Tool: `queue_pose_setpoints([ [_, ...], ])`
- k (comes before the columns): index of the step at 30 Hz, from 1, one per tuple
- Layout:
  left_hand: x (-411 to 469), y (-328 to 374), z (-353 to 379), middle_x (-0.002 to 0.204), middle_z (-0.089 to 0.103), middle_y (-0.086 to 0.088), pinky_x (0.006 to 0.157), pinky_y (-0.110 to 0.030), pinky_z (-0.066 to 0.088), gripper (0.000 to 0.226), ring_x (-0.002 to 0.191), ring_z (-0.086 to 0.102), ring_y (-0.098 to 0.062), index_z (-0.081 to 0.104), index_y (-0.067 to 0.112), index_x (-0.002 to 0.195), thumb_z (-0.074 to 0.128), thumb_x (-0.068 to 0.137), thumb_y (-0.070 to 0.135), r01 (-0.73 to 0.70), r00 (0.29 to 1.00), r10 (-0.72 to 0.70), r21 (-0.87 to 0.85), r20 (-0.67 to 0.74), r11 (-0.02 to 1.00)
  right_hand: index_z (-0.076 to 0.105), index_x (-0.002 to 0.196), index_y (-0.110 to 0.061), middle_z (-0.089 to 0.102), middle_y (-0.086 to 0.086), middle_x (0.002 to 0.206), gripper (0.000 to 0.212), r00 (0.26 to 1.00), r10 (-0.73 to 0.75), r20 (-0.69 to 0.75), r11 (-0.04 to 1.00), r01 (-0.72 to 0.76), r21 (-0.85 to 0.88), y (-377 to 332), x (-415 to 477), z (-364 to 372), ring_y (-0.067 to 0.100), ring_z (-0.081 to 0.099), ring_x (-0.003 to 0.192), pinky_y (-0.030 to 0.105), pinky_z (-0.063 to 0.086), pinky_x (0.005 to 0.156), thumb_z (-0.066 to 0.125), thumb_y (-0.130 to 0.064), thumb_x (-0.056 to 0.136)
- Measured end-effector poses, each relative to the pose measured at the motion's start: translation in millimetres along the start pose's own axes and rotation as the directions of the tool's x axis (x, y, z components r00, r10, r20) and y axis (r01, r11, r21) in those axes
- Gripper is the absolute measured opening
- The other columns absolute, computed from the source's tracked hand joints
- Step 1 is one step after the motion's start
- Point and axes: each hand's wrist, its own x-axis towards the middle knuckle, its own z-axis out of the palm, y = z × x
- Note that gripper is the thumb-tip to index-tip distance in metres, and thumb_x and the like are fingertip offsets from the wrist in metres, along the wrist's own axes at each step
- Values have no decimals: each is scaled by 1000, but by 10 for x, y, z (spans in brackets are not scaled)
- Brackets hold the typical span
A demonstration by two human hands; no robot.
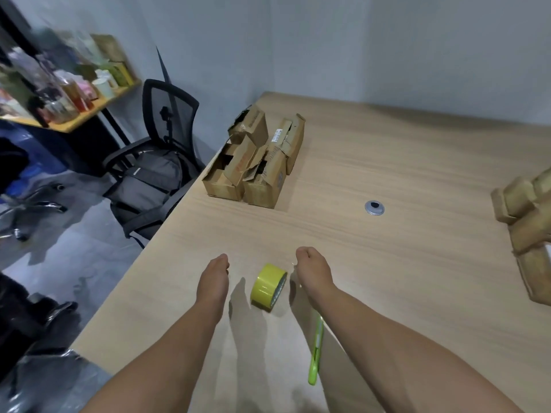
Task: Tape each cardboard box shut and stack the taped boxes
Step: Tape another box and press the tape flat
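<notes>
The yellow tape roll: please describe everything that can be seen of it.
The yellow tape roll is glossy tape wound on a ring with a darker inner core. It stands on its edge on the wooden table, with its open side turned toward the right hand. It sits between that hand and the left hand. Neither hand plainly touches it.

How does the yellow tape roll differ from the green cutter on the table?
The tape roll is yellow and round; the cutter is green, long and thin. The roll stands on its rim; the cutter lies flat. Both rest on the table, close to the person.
</notes>
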Motion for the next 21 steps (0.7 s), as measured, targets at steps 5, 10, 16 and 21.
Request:
queue_pose_setpoints([
  [5,569,443,29,128,58,1,97,-34,35,33,122,53,-19,58,19,123,40,104,40,-31,993,25,48,118,998,63,99,-20,62,1,98,23,998,32,-55,998,-29,59,-390,351,396,26,59,96,34,46,78,43,-30,103],
  [10,1078,838,121,132,56,1,104,-37,35,38,126,51,-19,57,19,130,38,104,40,-60,979,49,50,196,997,60,100,-19,61,3,102,22,994,63,-94,993,-53,103,-711,692,695,24,56,92,32,43,72,41,-29,103],
  [16,1546,1186,316,147,49,6,116,-39,29,48,137,44,-17,47,23,147,39,104,44,-77,964,76,-6,253,997,56,102,-19,59,3,103,22,990,81,-111,991,-68,114,-1012,1139,816,22,54,94,32,42,78,38,-31,105],
  [21,1840,1313,527,147,52,2,120,-42,29,49,137,44,-18,51,24,144,39,103,48,-61,946,71,-43,315,997,54,135,-25,59,-2,121,44,985,113,-128,977,-87,196,-1146,1555,915,21,56,116,39,45,103,34,-48,102],
])
